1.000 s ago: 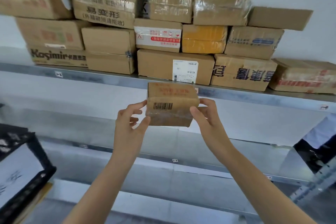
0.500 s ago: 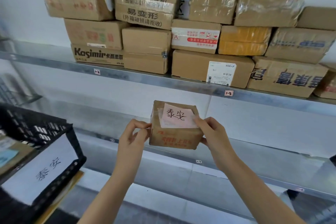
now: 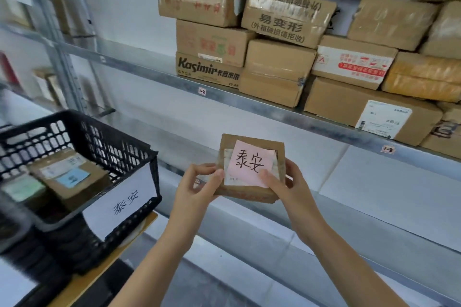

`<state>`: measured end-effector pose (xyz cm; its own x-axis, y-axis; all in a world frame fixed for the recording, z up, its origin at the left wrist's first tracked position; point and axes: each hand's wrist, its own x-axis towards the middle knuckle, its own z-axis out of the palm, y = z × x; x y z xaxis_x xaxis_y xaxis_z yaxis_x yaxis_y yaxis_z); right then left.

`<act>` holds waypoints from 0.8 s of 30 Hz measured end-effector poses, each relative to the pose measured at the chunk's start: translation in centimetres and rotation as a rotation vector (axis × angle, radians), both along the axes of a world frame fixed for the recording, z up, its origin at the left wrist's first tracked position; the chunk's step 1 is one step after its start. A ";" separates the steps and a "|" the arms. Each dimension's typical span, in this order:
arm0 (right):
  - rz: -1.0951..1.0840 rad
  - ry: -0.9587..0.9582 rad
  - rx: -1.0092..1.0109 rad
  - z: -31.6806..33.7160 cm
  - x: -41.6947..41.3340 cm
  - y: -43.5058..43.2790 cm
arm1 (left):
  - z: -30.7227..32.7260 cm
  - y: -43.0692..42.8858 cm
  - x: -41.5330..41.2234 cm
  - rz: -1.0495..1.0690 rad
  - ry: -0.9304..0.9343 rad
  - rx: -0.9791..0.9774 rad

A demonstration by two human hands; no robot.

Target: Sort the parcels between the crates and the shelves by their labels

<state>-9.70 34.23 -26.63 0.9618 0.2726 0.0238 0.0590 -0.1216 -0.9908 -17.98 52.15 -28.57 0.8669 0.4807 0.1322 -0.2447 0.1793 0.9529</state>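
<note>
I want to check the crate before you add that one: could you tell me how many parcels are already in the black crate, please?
2 that show: a brown box with a blue note towards the black crate middle, and a blurred parcel with a pale green label at its left. More may lie hidden underneath.

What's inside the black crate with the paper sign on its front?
The black crate holds a brown parcel bearing a blue note, and a blurred pale one beside it. Anything beneath them is hidden.

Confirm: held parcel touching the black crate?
Apart. The head view shows the parcel held up in both hands, left hand and right hand, with bare shelf visible between it and the black crate.
</note>
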 end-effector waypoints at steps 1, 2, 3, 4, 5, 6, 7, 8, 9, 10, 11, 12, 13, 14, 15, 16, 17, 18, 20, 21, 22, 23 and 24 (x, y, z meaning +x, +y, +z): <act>0.039 0.001 -0.002 0.0 -0.1 1.2 | -0.1 1.0 -0.5 0.000 -0.005 0.003; 0.085 0.004 0.012 0.0 -0.1 2.4 | -0.2 2.0 -1.1 0.010 -0.005 0.013; 0.134 0.010 0.031 0.1 -0.2 3.6 | -0.3 3.2 -1.7 0.030 0.003 0.025; 0.182 0.014 0.045 0.1 -0.4 4.8 | -0.3 4.4 -2.3 0.054 0.014 0.034; 0.223 0.012 0.053 0.2 -0.5 6.0 | -0.5 5.6 -2.9 0.076 0.026 0.038; 0.258 0.007 0.056 0.3 -0.7 7.3 | -0.6 6.9 -3.6 0.092 0.039 0.039; 0.289 0.007 0.059 0.4 -0.9 8.8 | -0.7 8.1 -4.3 0.102 0.051 0.036; 0.322 0.015 0.066 0.4 -1.2 10.3 | -0.7 9.3 -5.1 0.115 0.061 0.033; 0.357 0.030 0.073 0.4 -1.4 11.8 | -0.8 10.5 -5.8 0.134 0.064 0.037; 0.395 0.049 0.079 0.3 -1.8 13.4 | -0.9 11.8 -6.6 0.157 0.064 0.046; 0.433 0.073 0.088 0.2 -2.2 14.9 | -0.9 12.9 -7.5 0.182 0.064 0.056; 0.463 0.097 0.103 0.1 -2.6 16.4 | -0.9 14.1 -8.3 0.204 0.069 0.072; 0.485 0.123 0.121 0.0 -3.0 17.8 | -1.1 15.2 -9.1 0.226 0.075 0.090; 0.499 0.145 0.135 -0.1 -3.4 19.3 | -1.2 16.4 -10.0 0.249 0.086 0.111; 0.499 0.159 0.148 -0.2 -3.6 20.4 | -1.3 17.2 -10.7 0.258 0.101 0.135; 0.501 0.165 0.157 -0.2 -3.7 21.3 | -1.3 17.8 -11.1 0.262 0.117 0.155; 0.509 0.171 0.162 -0.2 -4.0 22.6 | -1.4 18.7 -11.8 0.272 0.128 0.168; 0.514 0.180 0.164 -0.3 -4.2 23.7 | -1.6 19.5 -12.4 0.284 0.140 0.177; 0.518 0.209 0.161 -0.5 -4.4 25.7 | -1.9 21.1 -13.4 0.309 0.173 0.202; 0.521 0.225 0.154 -0.7 -4.4 26.7 | -2.1 21.9 -13.8 0.325 0.192 0.216; 0.523 0.240 0.146 -0.9 -4.3 27.7 | -2.2 22.6 -14.1 0.343 0.215 0.227; 0.525 0.252 0.140 -1.0 -4.1 28.7 | -2.4 23.4 -14.4 0.364 0.236 0.235; 0.530 0.259 0.131 -1.2 -3.8 29.7 | -2.5 24.1 -14.6 0.389 0.255 0.240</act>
<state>-13.53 63.97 -27.86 0.6744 0.7273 -0.1276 -0.1674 -0.0178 -0.9857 -32.56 76.29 -31.06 0.6492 0.7556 0.0866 -0.0049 -0.1097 0.9939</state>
